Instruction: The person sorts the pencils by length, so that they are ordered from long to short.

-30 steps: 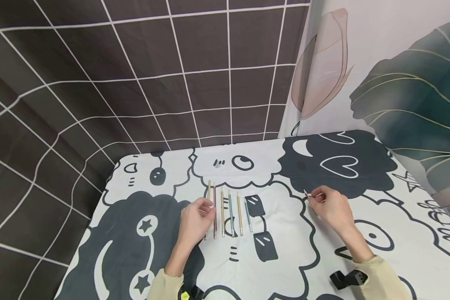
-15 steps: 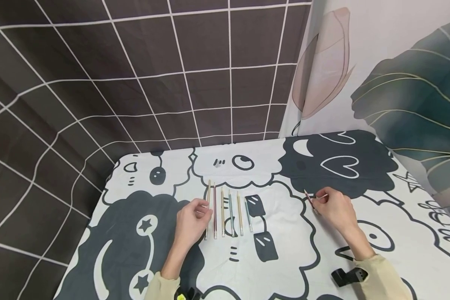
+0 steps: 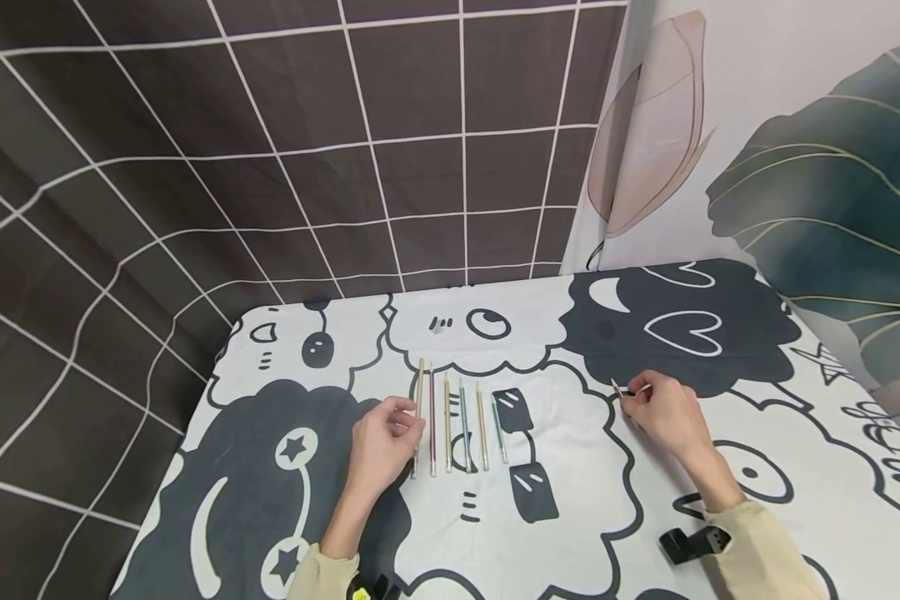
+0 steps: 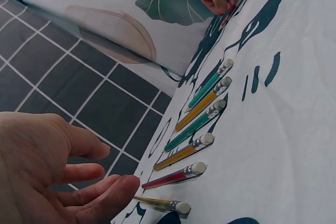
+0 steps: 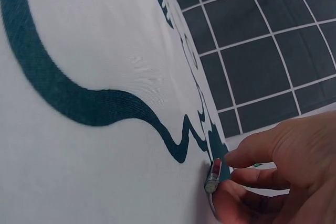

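Observation:
My right hand (image 3: 666,415) pinches a short red pencil (image 3: 617,389) at the right of the cloth; its silver ferrule and pale eraser show beside the thumb in the right wrist view. Left of the middle, a row of pencils lies side by side, erasers toward me: yellow (image 3: 419,387), red (image 4: 176,176), yellow (image 4: 181,153), green (image 4: 194,124), yellow (image 4: 202,106) and a shorter green one (image 4: 210,85). My left hand (image 3: 387,435) is by the leftmost yellow pencil, fingers loosely bent and apparently holding nothing.
A black-and-white cartoon cloth (image 3: 570,500) covers the table. Behind it hangs a dark curtain with a white grid (image 3: 412,175). A pale leaf-patterned curtain (image 3: 750,100) hangs at the right.
My left hand has drifted slightly left, away from the row. The short red pencil showed more of its length beyond my right fingers half a second ago. The row has stayed put.

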`<state>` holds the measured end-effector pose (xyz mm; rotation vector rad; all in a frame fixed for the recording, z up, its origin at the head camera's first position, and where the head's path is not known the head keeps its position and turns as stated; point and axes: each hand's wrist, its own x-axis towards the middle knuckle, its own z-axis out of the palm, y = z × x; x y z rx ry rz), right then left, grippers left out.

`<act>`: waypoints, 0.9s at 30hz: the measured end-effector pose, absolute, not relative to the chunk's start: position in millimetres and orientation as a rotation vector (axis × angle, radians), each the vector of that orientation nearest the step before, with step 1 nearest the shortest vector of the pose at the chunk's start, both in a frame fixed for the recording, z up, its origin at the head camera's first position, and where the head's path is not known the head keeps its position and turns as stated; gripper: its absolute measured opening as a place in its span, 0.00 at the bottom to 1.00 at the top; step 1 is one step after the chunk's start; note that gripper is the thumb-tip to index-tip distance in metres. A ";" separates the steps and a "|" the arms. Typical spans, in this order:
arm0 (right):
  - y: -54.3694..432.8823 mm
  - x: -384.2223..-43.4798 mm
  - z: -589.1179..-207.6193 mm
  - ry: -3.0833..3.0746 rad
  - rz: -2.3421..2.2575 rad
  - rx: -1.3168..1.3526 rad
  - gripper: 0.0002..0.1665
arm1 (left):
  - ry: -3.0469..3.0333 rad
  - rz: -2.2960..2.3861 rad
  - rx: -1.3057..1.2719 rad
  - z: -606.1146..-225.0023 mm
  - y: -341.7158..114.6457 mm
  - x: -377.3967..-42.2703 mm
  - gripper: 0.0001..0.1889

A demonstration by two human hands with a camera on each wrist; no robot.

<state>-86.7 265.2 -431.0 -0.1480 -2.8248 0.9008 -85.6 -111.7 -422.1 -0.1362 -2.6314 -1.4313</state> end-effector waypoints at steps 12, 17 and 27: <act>260.0 -94.1 -432.0 -2.869 0.877 -0.155 0.10 | -2.633 -1.461 -0.130 -422.8 -112.4 -84.8 0.12; 258.8 -95.8 -432.5 -2.875 0.854 -0.157 0.09 | -2.631 -1.483 -0.127 -423.0 -113.2 -84.5 0.12; 255.6 -96.3 -431.1 -2.875 0.859 -0.157 0.09 | -2.644 -1.472 -0.107 -423.9 -115.5 -84.9 0.13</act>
